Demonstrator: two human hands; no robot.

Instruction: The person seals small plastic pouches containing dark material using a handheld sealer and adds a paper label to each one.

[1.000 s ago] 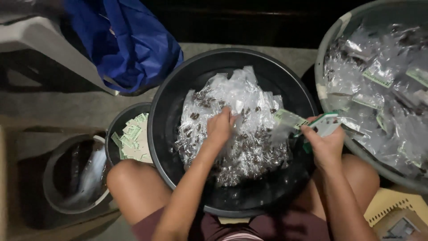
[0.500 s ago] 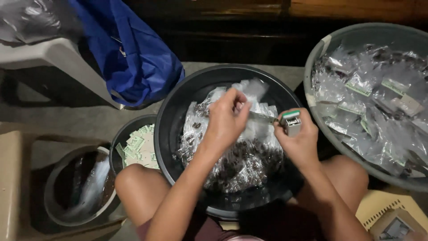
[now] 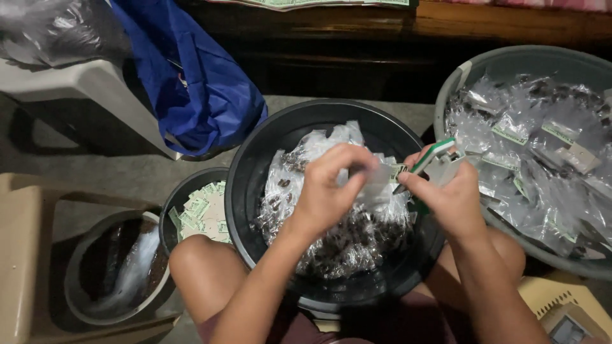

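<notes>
My left hand (image 3: 328, 191) pinches a small clear plastic packet (image 3: 377, 180) above a large black basin (image 3: 255, 172) that sits between my knees. Its top edge, with a green and white paper label, points right. My right hand (image 3: 446, 197) grips a green and white stapler (image 3: 433, 159), and the stapler's jaws meet the packet's labelled edge. The basin holds a heap of clear packets with dark brown contents (image 3: 338, 236).
A grey basin (image 3: 510, 60) at the right is full of labelled clear packets. A small black tub (image 3: 175, 204) with green and white paper labels stands at the left, a round grey container (image 3: 83, 299) beside it. A blue bag (image 3: 204, 89) lies behind.
My left hand has lifted a packet out of the heap and brought it to the stapler. My right hand has moved the stapler in toward the packet's top edge.
</notes>
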